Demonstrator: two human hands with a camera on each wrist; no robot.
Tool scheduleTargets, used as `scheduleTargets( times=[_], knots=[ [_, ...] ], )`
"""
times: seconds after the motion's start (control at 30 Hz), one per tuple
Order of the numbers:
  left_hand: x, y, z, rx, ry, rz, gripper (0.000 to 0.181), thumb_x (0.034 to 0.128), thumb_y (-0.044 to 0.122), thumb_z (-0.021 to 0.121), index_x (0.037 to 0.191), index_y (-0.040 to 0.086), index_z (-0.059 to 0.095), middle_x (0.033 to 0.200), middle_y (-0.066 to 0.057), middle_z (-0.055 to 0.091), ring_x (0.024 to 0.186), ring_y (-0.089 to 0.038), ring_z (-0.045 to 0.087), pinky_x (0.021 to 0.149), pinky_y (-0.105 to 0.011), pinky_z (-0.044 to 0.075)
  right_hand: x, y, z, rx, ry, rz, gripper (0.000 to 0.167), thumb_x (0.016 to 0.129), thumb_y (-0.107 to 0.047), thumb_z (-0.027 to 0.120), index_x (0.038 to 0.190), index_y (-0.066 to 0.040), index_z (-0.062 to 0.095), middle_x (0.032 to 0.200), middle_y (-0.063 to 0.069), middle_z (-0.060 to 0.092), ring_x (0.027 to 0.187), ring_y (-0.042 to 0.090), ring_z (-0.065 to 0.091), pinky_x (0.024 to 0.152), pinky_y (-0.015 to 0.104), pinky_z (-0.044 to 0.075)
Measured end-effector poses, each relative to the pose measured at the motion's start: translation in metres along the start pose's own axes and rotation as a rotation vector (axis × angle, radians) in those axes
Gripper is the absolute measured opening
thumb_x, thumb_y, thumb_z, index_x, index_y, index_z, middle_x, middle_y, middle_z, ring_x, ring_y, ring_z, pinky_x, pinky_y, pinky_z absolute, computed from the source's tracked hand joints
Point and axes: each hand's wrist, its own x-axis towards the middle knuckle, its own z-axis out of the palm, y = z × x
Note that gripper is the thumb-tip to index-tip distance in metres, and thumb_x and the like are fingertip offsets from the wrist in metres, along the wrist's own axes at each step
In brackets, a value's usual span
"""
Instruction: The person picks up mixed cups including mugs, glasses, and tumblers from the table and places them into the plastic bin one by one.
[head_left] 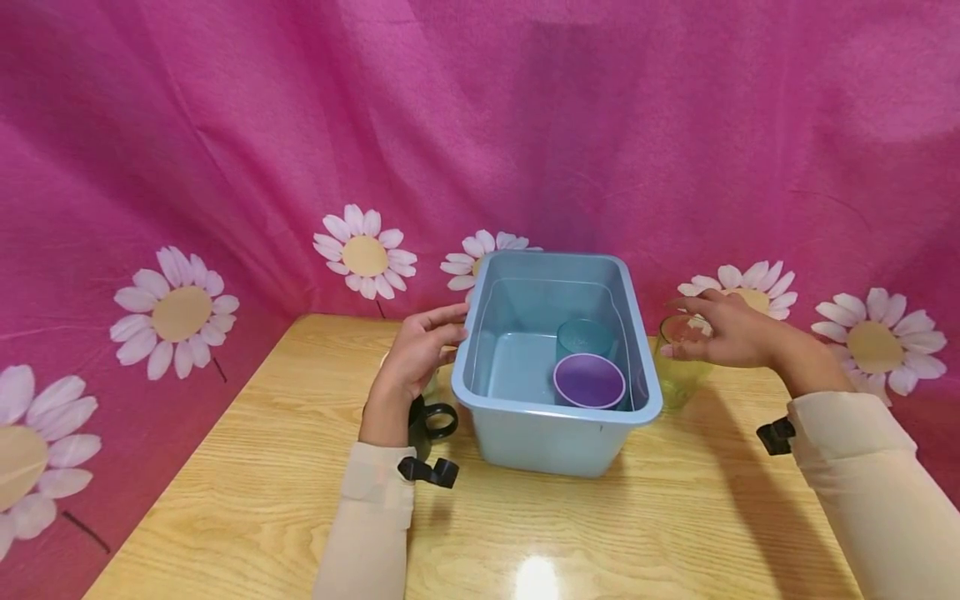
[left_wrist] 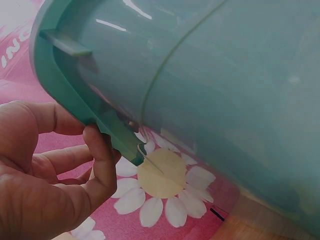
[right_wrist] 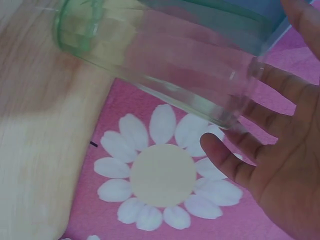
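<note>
A light blue plastic tub point(head_left: 551, 442) stands on the table, holding a purple bowl point(head_left: 589, 382) and a teal cup point(head_left: 585, 335). My left hand point(head_left: 417, 350) is at the tub's left rim; in the left wrist view its fingers point(left_wrist: 102, 155) pinch the rim's edge. On the tub's right stands a clear yellow-green glass point(head_left: 678, 379). My right hand point(head_left: 731, 332) reaches over its mouth with spread fingers. In the right wrist view, some fingers lie behind the glass's rim and the thumb point(right_wrist: 222, 155) is off it; contact is unclear.
A black mug point(head_left: 431, 425) sits left of the tub, partly hidden by my left wrist. Behind that hand, a pale glass object point(head_left: 431, 386) barely shows. A pink cloth with daisies point(head_left: 570, 133) hangs behind the wooden table point(head_left: 247, 492).
</note>
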Motion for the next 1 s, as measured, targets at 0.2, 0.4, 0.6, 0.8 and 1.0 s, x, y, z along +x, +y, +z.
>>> scheduleTargets(
  times=[0.2, 0.4, 0.6, 0.8, 1.0],
  knots=[
    [-0.001, 0.0, 0.0, -0.001, 0.001, 0.009, 0.042, 0.0965, 0.009, 0.063, 0.138, 0.009, 0.065, 0.136, -0.01, 0.063, 0.109, -0.028, 0.062, 0.1, -0.049, 0.052, -0.004, 0.003, 0.009, 0.017, -0.022, 0.031, 0.079, 0.072, -0.046, 0.089, 0.136, -0.01, 0.058, 0.133, 0.023, 0.054, 0.119, 0.039, 0.045, 0.092, 0.055, 0.03],
    [0.0, -0.001, 0.0, -0.014, 0.002, 0.011, 0.041, 0.0962, 0.008, 0.063, 0.138, 0.008, 0.065, 0.135, -0.011, 0.063, 0.109, -0.028, 0.063, 0.1, -0.049, 0.052, -0.005, 0.004, 0.016, 0.01, 0.0, 0.014, 0.067, 0.071, -0.037, 0.091, 0.127, -0.012, 0.063, 0.122, 0.019, 0.056, 0.111, 0.032, 0.046, 0.082, 0.048, 0.027],
    [0.0, -0.002, 0.0, -0.009, -0.002, 0.017, 0.041, 0.0965, 0.008, 0.063, 0.138, 0.007, 0.065, 0.135, -0.012, 0.063, 0.107, -0.027, 0.063, 0.098, -0.048, 0.053, -0.005, 0.006, 0.017, 0.01, 0.005, 0.021, 0.066, 0.07, -0.037, 0.09, 0.125, -0.013, 0.064, 0.12, 0.018, 0.055, 0.107, 0.032, 0.046, 0.083, 0.048, 0.027],
    [0.0, -0.001, 0.0, -0.008, -0.001, 0.018, 0.041, 0.0965, 0.008, 0.062, 0.137, 0.007, 0.065, 0.134, -0.011, 0.064, 0.107, -0.027, 0.063, 0.096, -0.044, 0.055, -0.001, 0.013, 0.02, -0.004, 0.052, -0.023, 0.062, 0.067, -0.036, 0.09, 0.12, -0.014, 0.066, 0.116, 0.016, 0.057, 0.103, 0.028, 0.046, 0.082, 0.048, 0.027],
    [0.0, -0.001, 0.0, -0.011, -0.001, 0.008, 0.04, 0.0966, 0.008, 0.062, 0.137, 0.007, 0.065, 0.133, -0.011, 0.064, 0.105, -0.026, 0.063, 0.094, -0.042, 0.056, 0.0, 0.017, 0.016, -0.053, 0.076, -0.065, 0.065, 0.065, -0.035, 0.09, 0.12, -0.01, 0.066, 0.114, 0.019, 0.058, 0.101, 0.031, 0.047, 0.081, 0.049, 0.029]
  ],
)
